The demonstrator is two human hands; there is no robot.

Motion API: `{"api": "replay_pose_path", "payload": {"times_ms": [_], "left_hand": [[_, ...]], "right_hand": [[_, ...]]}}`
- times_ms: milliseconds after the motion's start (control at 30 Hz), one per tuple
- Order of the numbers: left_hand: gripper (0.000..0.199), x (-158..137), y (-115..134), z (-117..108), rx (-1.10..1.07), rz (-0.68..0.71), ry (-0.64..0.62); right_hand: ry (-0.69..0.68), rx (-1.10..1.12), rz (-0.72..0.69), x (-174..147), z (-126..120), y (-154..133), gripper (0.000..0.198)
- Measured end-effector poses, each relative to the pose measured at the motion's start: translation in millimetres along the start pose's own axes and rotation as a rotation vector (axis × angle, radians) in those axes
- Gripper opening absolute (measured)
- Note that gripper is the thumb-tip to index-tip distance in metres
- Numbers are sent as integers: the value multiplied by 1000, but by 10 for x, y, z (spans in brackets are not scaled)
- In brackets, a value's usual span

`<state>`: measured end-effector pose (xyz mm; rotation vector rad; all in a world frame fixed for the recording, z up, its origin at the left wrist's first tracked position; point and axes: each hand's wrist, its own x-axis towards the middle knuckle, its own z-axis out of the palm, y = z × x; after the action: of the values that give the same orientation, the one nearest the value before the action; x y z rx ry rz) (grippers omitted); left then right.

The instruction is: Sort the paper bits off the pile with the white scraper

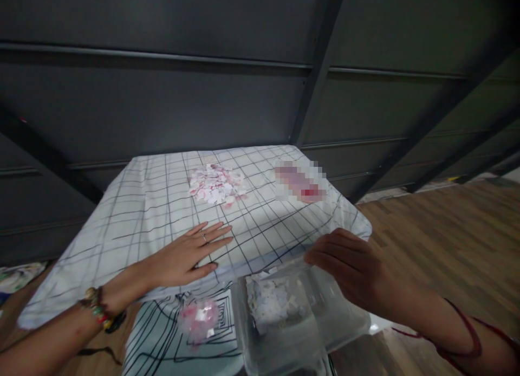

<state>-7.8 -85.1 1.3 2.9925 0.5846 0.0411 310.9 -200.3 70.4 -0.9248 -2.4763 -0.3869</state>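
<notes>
My left hand (pixel 199 252) lies palm down with its fingers spread, at the near side of a white grid-patterned tablecloth (pixel 162 197). Above my right hand's fingertips, beyond the left hand, sits a pile of white and pink paper scraps (pixel 217 185) on the cloth. Bent fingers pressed together, my right hand (pixel 355 262) is over the back right of a clear plastic container (pixel 280 351). Its thumb and whatever it may pinch are hidden. White paper scraps (pixel 272 304) lie inside the container.
A pink-and-white bundle (pixel 201 317) rests on a pale cloth with black lines (pixel 158 338) left of the container. Toward the table's far right lies a blurred-out pinkish object (pixel 299 182). A dark panelled wall (pixel 182 105) stands behind the table; wooden floor (pixel 442 240) shows at right.
</notes>
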Motion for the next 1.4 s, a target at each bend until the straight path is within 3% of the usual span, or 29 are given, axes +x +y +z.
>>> {"api": "replay_pose_path", "payload": {"times_ms": [133, 233, 300, 367, 600, 733, 933, 1400], "left_hand": [[54, 2, 10, -20, -1, -9, -20], [54, 4, 9, -39, 4, -32, -40], [55, 4, -6, -55, 7, -62, -41], [55, -2, -41, -71, 15, -89, -43], [54, -95, -229, -13, 78, -183, -26], [53, -124, -249, 50, 82, -208, -19], [51, -115, -235, 54, 65, -205, 16], [50, -105, -217, 39, 11, -216, 54]], "right_hand": [[19, -36, -5, 38, -40, 42, 25], [69, -94, 22, 185, 8, 229, 30], [54, -128, 64, 350, 109, 403, 34], [-52, -123, 133, 549, 257, 581, 33], [-152, -187, 154, 1023, 755, 938, 34], [-125, -179, 123, 992, 824, 972, 33], [50, -185, 19, 905, 810, 976, 29], [28, -196, -3, 856, 803, 907, 30]]}}
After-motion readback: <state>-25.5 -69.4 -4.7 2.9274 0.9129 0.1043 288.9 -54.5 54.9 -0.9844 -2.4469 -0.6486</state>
